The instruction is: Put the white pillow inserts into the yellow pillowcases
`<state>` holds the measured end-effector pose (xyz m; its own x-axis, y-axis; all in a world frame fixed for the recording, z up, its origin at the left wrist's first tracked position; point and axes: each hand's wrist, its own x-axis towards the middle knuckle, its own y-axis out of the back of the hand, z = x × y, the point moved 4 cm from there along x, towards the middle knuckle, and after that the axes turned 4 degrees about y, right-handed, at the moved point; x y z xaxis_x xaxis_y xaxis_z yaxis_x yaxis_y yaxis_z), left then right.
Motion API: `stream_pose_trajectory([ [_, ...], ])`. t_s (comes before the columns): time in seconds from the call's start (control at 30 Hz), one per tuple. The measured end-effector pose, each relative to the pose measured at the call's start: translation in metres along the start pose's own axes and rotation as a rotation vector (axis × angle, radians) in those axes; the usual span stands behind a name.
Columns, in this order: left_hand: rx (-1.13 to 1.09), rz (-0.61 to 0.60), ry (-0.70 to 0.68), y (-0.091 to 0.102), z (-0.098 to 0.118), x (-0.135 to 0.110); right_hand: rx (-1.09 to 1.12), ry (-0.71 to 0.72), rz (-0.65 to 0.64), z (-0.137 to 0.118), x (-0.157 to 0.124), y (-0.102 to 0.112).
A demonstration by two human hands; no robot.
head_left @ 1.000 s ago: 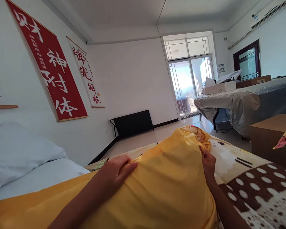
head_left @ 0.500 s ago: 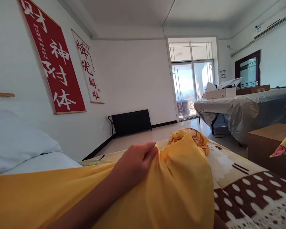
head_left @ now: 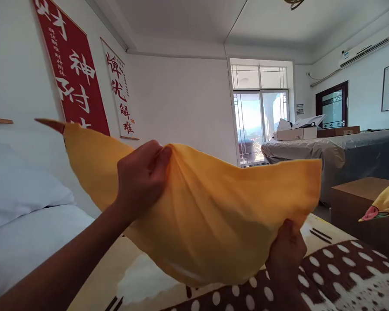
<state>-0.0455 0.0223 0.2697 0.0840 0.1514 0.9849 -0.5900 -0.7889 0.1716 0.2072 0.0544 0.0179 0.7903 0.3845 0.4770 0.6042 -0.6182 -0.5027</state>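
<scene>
Left hand (head_left: 142, 175): closed in a fist on the upper edge of the yellow cloth (head_left: 214, 216). Folds fan below and right of this grip; a pointed end extends left of it. Right hand (head_left: 287, 250): fingers clenched on the cloth near one corner, which stands above the thumb. Patterned blanket (head_left: 346, 261) below both hands.

Red scroll (head_left: 75, 71) partly behind yellow cloth (head_left: 220, 203), ceiling fixture (head_left: 293, 2) cropped
</scene>
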Motion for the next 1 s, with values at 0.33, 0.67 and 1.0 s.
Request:
stream_pose_trajectory([
  [0.33, 0.066, -0.528, 0.174, -0.07, -0.117, -0.144, -0.016, 0.239, -0.454, -0.035, 0.012, -0.028],
  [0.67, -0.141, -0.308, 0.293, -0.062, -0.074, -0.115, -0.008, 0.678, -0.604, -0.086, -0.028, -0.018],
  [1.0, -0.105, -0.311, 0.246, -0.06, -0.065, -0.129, -0.192, 0.519, -0.549, -0.066, -0.008, -0.027],
])
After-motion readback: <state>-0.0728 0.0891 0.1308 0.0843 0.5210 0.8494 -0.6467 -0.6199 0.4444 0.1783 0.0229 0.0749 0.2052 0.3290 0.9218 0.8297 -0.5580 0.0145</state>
